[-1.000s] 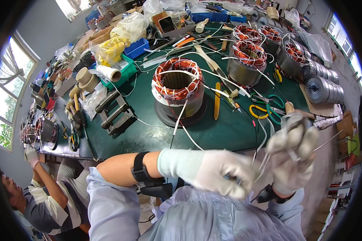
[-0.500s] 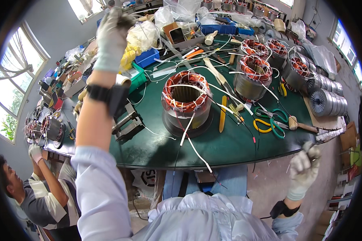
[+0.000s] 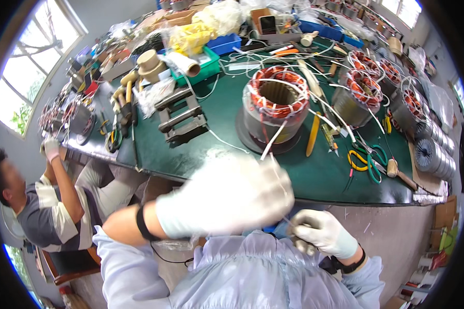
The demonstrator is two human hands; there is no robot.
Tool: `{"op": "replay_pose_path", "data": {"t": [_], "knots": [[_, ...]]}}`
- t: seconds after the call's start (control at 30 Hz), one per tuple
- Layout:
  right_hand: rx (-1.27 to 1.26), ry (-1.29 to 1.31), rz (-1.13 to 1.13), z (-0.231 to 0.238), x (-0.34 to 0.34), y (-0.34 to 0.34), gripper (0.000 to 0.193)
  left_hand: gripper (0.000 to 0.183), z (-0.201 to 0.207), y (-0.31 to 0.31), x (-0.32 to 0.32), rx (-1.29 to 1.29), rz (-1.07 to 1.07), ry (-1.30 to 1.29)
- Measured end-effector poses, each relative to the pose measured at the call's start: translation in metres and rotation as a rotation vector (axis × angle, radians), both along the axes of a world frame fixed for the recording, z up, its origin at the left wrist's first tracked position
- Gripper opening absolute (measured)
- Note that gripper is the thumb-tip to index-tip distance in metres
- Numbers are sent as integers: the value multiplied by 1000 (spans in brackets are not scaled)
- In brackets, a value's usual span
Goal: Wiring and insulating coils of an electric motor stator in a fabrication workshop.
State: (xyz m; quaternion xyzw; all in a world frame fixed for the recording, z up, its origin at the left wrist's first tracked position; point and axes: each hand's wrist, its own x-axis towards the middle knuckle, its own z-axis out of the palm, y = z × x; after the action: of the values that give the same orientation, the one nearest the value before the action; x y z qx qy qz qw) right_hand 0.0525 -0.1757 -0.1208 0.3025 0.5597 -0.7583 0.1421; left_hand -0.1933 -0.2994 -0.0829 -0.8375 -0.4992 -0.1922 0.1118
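Observation:
A motor stator (image 3: pixel 250 116) with red-orange windings tied in white stands upright on a dark round base near the bench's front edge. White-sleeved leads (image 3: pixel 274 140) hang from its front. My left hand (image 3: pixel 232 193), in a white glove, is in front of the bench edge and smeared by motion. One sleeved lead passes at its fingers, but their grip does not show clearly. Close to its right, my gloved right hand (image 3: pixel 325 234) has its fingers pinched together on the thin lead wire (image 3: pixel 287 221) coming from there.
Yellow- and green-handled scissors (image 3: pixel 368 159), a yellow strip (image 3: pixel 313 135) and a mallet (image 3: pixel 394 170) lie right of the stator. A metal fixture (image 3: pixel 180 116) stands left. More stators (image 3: pixel 357 105) are at the right. A person (image 3: pixel 46 206) works at the far left.
My left hand has come down from the far left of the bench to its front edge. My right hand has moved left, close to it, and taken the lead wire. The view has shifted.

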Motion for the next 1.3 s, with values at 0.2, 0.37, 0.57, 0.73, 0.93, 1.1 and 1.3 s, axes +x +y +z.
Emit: {"op": "replay_pose_path", "data": {"t": [0.2, 0.37, 0.57, 0.73, 0.93, 1.1, 1.3], "knots": [[-72, 41, 134, -7, -66, -26, 22, 39, -33, -58, 7, -77, 158, 47], [-117, 46, 111, -28, -78, -35, 21, 45, -40, -66, 1, -258, 184, 34], [-104, 25, 166, -27, -89, -22, 24, 49, -22, -58, -29, -549, 64, -169], [-146, 33, 66, -23, -96, -14, 26, 38, -34, -35, -20, -252, 137, -16], [-4, 129, 21, -24, -71, -6, 39, 23, -55, 11, -112, -201, 354, -344], [-131, 64, 17, -27, -35, 4, 34, 22, -101, 44, -285, -224, 619, -1715], [-87, 24, 33, -35, -27, -9, 31, 19, -120, 116, -315, -728, 326, -2106]]}}
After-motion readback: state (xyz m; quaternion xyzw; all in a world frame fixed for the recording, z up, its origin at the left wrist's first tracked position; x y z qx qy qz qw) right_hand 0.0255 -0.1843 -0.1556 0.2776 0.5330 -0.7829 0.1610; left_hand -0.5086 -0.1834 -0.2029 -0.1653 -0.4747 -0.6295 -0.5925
